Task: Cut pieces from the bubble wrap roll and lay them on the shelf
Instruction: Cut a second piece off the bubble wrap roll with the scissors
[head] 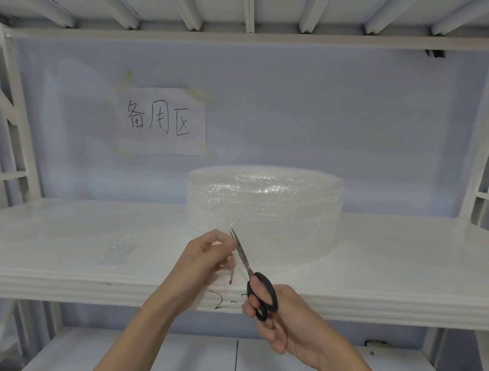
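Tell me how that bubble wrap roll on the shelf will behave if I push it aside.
The bubble wrap roll is mostly air-filled film, so probably light and easy to slide. It stands on its flat end on the shelf, so rolling seems unlikely. Its loose end, pinched in the left hand, looks floppy and would likely trail.

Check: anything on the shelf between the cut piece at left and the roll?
Bare white shelf between cut piece and bubble wrap roll, per head view.
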Action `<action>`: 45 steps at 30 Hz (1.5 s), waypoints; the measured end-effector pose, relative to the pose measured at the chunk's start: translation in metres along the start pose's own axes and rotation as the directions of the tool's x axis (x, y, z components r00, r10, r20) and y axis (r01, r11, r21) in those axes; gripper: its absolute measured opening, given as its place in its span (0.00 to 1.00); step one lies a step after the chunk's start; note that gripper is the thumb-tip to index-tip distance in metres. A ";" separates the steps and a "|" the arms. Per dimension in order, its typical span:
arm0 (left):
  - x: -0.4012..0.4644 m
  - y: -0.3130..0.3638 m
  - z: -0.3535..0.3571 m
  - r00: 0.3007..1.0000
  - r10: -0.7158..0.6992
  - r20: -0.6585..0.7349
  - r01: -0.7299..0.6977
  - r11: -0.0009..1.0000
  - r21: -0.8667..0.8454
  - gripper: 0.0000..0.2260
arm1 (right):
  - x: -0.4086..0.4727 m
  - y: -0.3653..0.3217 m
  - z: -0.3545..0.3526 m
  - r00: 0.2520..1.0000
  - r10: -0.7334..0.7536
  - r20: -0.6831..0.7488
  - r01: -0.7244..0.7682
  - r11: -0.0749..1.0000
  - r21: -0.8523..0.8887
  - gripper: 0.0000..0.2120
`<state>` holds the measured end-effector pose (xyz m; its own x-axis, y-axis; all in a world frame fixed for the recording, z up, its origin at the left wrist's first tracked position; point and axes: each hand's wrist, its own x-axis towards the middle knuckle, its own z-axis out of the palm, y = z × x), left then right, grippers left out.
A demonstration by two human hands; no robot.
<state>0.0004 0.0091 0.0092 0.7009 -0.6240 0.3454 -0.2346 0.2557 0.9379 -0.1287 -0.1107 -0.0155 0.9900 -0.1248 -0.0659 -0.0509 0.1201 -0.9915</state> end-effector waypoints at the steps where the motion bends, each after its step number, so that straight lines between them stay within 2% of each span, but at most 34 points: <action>1: 0.000 -0.001 0.000 1.000 0.010 -0.006 -0.009 1.000 0.022 0.08 | 0.000 0.001 -0.001 1.000 -0.004 0.003 0.004 1.000 0.009 0.20; 5: 0.001 -0.007 -0.003 1.000 0.030 -0.002 -0.030 0.997 0.071 0.07 | -0.002 -0.001 -0.001 0.999 0.026 0.024 -0.027 0.999 0.044 0.22; 11: 0.000 -0.007 -0.005 0.999 0.014 0.033 -0.017 0.995 0.098 0.09 | -0.002 -0.016 0.003 0.992 0.125 0.027 -0.125 0.992 -0.012 0.24; 17: 0.001 -0.006 -0.007 0.999 0.001 0.035 -0.004 0.998 0.069 0.10 | 0.004 -0.013 0.003 0.999 0.030 -0.029 -0.033 0.994 -0.103 0.21; 25: 0.000 -0.010 -0.009 0.989 0.075 0.130 -0.089 0.990 0.110 0.09 | 0.005 -0.019 0.001 0.999 -0.012 0.041 0.014 0.999 -0.051 0.24; 28: -0.002 -0.009 -0.010 0.984 0.062 0.170 -0.081 0.991 0.109 0.14 | 0.009 -0.022 0.002 0.999 -0.050 0.020 0.052 0.995 -0.088 0.24; 32: 0.000 -0.008 -0.009 0.995 0.031 0.099 -0.041 0.994 0.100 0.11 | 0.012 -0.018 0.003 0.996 -0.093 -0.014 0.091 0.991 -0.100 0.22; 36: 0.004 -0.007 -0.005 1.000 0.001 0.027 0.001 0.997 -0.078 0.17 | 0.011 -0.019 0.005 0.995 -0.093 -0.030 0.090 0.992 -0.090 0.21; 41: 0.005 -0.008 0.000 0.996 0.063 -0.066 -0.065 0.998 -0.020 0.10 | 0.012 -0.017 0.006 0.993 -0.111 -0.040 0.105 0.985 -0.134 0.23; 45: 0.003 -0.008 0.001 0.994 0.088 -0.059 -0.089 0.996 -0.003 0.10 | 0.010 -0.013 0.007 0.987 -0.157 -0.046 0.151 0.982 -0.110 0.21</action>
<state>0.0043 0.0045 0.0029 0.7161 -0.5542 0.4244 -0.2939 0.3122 0.9034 -0.1175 -0.1062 -0.0019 0.9786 -0.1872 0.0854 0.0851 -0.0094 -0.9963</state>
